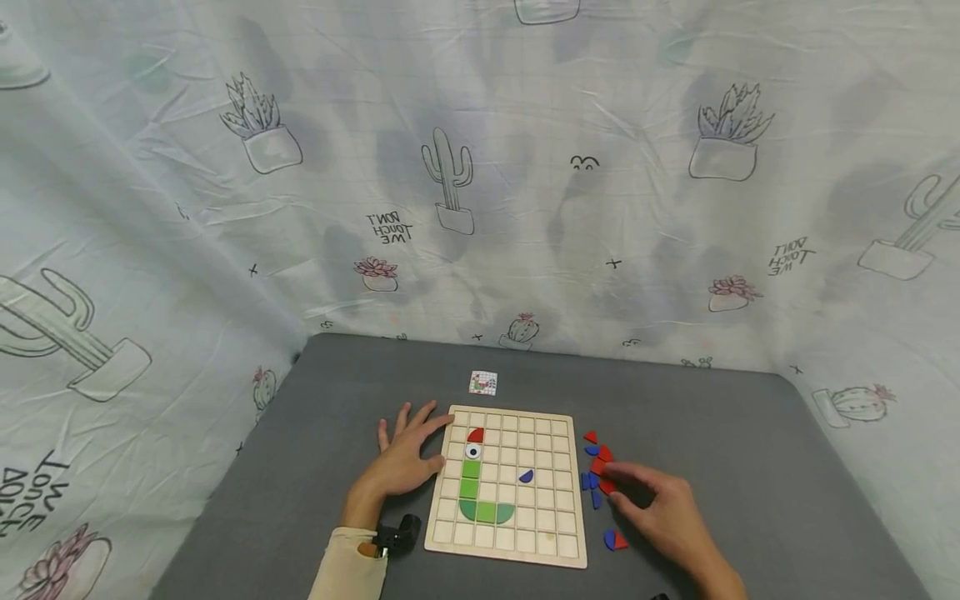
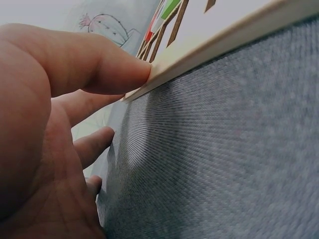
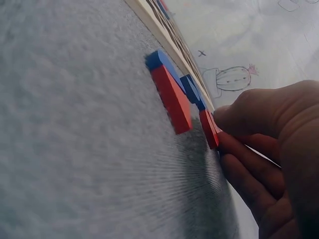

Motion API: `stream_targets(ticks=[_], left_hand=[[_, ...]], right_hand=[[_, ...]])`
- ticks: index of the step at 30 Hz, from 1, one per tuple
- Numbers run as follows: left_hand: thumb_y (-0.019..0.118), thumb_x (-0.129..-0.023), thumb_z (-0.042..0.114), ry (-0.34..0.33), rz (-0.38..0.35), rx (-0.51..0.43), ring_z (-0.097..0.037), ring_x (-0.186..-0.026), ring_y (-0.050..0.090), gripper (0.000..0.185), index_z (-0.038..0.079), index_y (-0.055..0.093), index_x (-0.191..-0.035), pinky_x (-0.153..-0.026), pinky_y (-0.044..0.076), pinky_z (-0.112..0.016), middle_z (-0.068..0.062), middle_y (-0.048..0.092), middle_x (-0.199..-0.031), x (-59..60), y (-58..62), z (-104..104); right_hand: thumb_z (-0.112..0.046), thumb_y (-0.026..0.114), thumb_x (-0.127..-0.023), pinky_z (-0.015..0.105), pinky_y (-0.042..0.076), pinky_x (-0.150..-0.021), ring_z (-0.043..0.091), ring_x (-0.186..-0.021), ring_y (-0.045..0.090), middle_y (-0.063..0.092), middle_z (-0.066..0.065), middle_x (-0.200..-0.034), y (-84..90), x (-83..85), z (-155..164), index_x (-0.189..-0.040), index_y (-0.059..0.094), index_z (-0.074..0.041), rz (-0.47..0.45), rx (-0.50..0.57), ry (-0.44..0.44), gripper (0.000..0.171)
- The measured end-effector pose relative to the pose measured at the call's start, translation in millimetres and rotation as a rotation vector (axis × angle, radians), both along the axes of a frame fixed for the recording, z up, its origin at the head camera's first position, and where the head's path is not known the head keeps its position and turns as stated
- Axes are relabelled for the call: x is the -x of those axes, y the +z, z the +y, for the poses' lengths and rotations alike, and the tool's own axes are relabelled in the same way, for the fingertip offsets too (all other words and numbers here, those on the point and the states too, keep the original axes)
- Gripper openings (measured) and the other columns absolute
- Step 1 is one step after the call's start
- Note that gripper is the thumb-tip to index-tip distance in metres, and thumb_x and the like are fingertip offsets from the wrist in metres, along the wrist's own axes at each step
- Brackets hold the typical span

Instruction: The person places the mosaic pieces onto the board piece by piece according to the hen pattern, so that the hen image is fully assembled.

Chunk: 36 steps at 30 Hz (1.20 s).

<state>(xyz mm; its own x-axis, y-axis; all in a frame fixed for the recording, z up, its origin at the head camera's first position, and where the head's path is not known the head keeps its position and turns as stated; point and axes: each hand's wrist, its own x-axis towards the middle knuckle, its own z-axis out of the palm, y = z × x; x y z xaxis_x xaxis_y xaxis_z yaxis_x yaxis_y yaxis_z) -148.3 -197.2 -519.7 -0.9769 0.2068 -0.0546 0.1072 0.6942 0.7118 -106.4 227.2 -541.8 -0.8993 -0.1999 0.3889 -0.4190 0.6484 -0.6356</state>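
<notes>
A square wooden grid board point(image 1: 519, 558) lies on the grey table, low rimmed. On it, red, white-eyed, green and teal pieces form an L-like figure, including a green square point(image 1: 469, 488). A blue half-round piece point(image 1: 527, 476) sits alone near the board's middle. My left hand point(image 1: 405, 458) has its fingers spread, thumb and index fingertip touching the board's left edge. To the right of the board, my right hand point(image 1: 663, 508) is over loose red and blue pieces, thumb and index apart around a red piece point(image 3: 209, 130). Whether they touch it is hard to tell.
A small picture card point(image 1: 483, 383) lies behind the board. Nearer me on the right, a blue piece point(image 1: 610, 540) touches a red piece point(image 1: 620, 541). A patterned white cloth point(image 1: 525, 208) hangs behind and beside the table.
</notes>
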Motion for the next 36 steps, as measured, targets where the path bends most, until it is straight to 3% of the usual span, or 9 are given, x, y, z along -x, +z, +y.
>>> stream_targets(ticks=[11,27,36], left_hand=[[0.075,-0.092,0.006,0.003,0.007,0.007,-0.054,-0.169,0.002,0.068,0.018,0.061,-0.157,-0.122,-0.016,-0.081,-0.02,0.032,-0.179,1.4,-1.5,-1],[0.074,-0.092,0.006,-0.004,0.011,0.012,-0.055,-0.168,0.004,0.068,0.017,0.061,-0.157,-0.122,-0.014,-0.081,-0.02,0.033,-0.178,0.0,-1.8,0],[0.074,-0.092,0.006,-0.005,0.008,0.006,-0.055,-0.168,0.003,0.067,0.015,0.06,-0.158,-0.123,-0.015,-0.08,-0.021,0.033,-0.178,0.1,0.7,1]], right_hand=[[0.0,0.098,-0.074,0.003,0.047,-0.094,0.007,-0.101,0.079,0.083,-0.016,-0.107,-2.6,-11.0,-3,-0.116,0.084,-0.025,0.032,0.002,-0.026,0.051],[0.005,0.096,-0.074,0.005,0.051,-0.09,0.005,-0.096,0.079,0.084,-0.015,-0.102,-3.8,-10.8,-5,-0.112,0.085,-0.023,0.029,0.022,-0.074,0.048],[0.006,0.093,-0.079,0.011,0.058,-0.089,0.006,-0.098,0.08,0.085,-0.007,-0.11,16.0,-9.8,-24,-0.116,0.084,-0.014,-0.011,0.098,0.017,0.043]])
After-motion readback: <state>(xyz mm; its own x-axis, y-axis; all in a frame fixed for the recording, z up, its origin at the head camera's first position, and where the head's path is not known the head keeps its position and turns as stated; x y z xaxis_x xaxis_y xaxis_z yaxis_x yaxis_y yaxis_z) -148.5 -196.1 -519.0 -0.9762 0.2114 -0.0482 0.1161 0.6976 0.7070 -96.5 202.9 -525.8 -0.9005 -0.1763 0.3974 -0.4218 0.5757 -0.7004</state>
